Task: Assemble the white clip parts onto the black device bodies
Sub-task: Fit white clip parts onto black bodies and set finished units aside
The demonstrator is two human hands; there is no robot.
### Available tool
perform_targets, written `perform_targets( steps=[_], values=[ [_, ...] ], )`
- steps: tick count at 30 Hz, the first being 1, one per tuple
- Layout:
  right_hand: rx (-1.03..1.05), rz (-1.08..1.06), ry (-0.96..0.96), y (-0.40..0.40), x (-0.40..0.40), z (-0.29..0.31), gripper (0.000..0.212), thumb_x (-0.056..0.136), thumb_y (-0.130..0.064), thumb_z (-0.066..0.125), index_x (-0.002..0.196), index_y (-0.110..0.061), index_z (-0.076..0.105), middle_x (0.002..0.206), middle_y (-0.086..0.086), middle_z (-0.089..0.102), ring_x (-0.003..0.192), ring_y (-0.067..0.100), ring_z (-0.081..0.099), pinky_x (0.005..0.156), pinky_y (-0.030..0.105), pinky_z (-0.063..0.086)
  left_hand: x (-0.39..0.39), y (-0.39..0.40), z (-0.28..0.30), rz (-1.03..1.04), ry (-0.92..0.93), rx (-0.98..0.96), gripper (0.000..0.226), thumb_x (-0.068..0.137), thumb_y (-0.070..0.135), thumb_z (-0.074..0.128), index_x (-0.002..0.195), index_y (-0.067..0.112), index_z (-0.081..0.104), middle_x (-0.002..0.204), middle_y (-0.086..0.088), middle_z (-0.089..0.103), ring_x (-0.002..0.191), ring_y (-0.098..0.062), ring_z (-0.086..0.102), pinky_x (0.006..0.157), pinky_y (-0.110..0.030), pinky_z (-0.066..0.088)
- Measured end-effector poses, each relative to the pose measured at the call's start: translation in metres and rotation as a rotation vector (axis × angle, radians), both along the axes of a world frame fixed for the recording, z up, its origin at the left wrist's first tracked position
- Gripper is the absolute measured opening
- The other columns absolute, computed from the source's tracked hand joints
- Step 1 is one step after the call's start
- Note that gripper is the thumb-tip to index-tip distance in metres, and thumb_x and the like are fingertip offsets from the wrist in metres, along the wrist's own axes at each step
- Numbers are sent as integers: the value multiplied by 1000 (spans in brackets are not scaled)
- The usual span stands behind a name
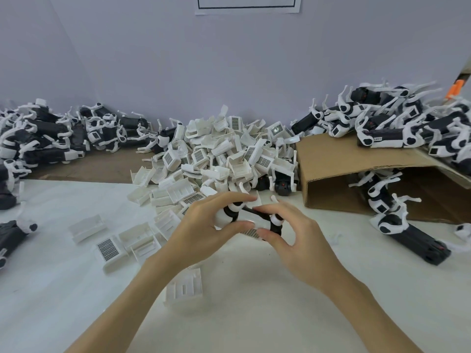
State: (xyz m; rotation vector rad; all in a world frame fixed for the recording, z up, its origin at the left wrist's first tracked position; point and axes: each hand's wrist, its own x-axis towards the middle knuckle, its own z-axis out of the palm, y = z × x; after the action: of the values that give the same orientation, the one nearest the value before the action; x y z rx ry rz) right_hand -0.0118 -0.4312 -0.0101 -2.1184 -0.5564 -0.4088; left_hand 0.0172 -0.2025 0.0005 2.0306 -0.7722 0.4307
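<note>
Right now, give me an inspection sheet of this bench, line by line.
Surface: white table, brown strip along the back.
Job's things: black device body held between both hands; heap of white clip parts behind it.
Clutter: loose clips at left and near the wrists; device piles far left and right.
Grippers: left hand and right hand both grip the body.
Cables: nothing seen.
Surroundings: tipped cardboard box, pale wall, paper sheet.
</note>
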Motion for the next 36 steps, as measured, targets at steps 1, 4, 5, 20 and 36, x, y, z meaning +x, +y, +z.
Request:
perform_targets(
  steps=[1,4,5,20,36],
  values=[
    [1,11,44,-1,1,0,38,94,-31,77,129,-36,65,120,-27,65,126,-3,54,97,10,39,0,-2,-1,7,8,-9,40,92,35,81,131,33,71,121,22,72,117,-7,69,95,-14,48],
    [-27,9,137,-1,3,-2,45,87,-35,84,127,-40,65,119,-26,67,119,-4,60,97,15,46,-4,-11,-9,-2,43,-34,42,91,37,82,131,34,70,121,23,72,116,-5,69,95,-12,47],
    [-18,-4,142,-1,4,-2,43,86,-34,85,124,-39,67,117,-24,69,116,-1,63,98,23,50,-5,-13,-11,-10,64,-40,45,91,40,82,133,36,68,121,24,72,116,-4,69,95,-11,47],
    [72,6,205,-3,5,-3,43,85,-36,85,123,-46,68,114,-18,70,102,8,68,90,39,58,-6,-16,-4,90,121,-55,36,89,39,85,121,32,71,98,17,75,86,-6,71,76,-18,52],
    [-298,-108,-150,4,3,-5,65,94,-35,77,152,-22,52,153,-8,51,141,13,43,115,30,40,-8,-17,4,255,212,-117,37,76,69,75,86,34,74,69,12,62,62,-4,49,58,-18,36]
  ],
)
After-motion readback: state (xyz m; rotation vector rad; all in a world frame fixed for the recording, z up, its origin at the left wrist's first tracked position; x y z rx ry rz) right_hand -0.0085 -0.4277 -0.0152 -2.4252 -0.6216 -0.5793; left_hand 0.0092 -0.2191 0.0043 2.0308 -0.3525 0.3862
